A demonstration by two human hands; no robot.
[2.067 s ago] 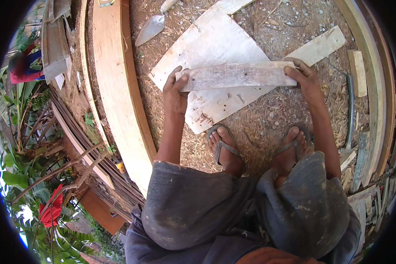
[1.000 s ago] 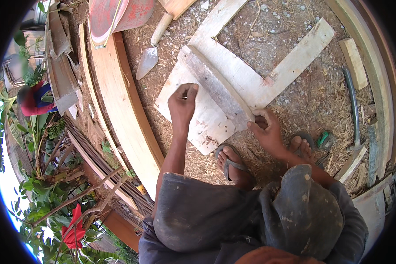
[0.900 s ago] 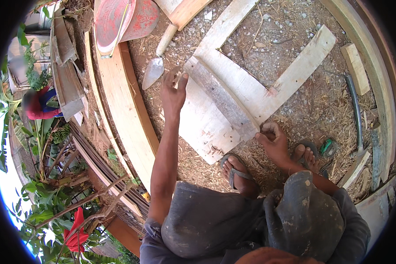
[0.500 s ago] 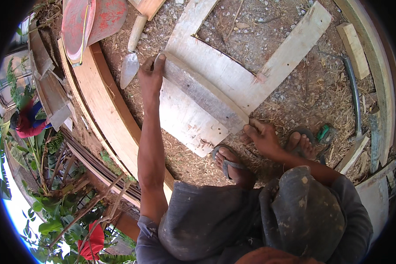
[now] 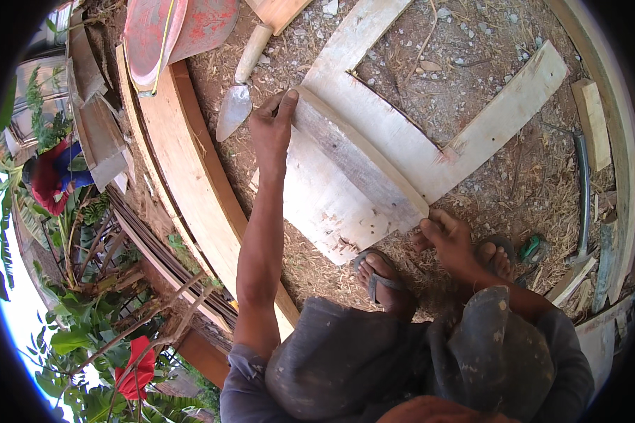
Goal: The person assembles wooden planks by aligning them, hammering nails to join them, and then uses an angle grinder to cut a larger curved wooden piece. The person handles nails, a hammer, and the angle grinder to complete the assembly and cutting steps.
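Ground (image 5: 487,176): bare brown earth, strewn with wood shavings and gravel, running beneath and around both hands.

Item: short board (image 5: 360,155), greyish and weathered, with small dark holes in its face; lies slantwise between the two hands, upper end at the left hand, lower end at the right.

Item: left hand (image 5: 271,127), fingers curled, thumb raised against the board's upper end; whether it grips cannot be told.

Item: right hand (image 5: 450,243), fingers partly bent, thumb and forefinger just beside the board's lower end; whether they touch or hold it cannot be told.

Item: pale flat sheet (image 5: 317,197), under the board and between the hands, one strip running out beyond the left hand, another beyond the right.

Item: trowel (image 5: 233,111), pointed metal blade, wooden handle; just left of the left hand.

Item: long timber (image 5: 180,141), farther left of that hand, a worn red round-edged piece (image 5: 197,32) past its far end.

Item: wood block (image 5: 591,123) and dark bar (image 5: 583,197), well to the right of the right hand.

Item: green object (image 5: 531,248), near the right hand, to its right; kind unclear.
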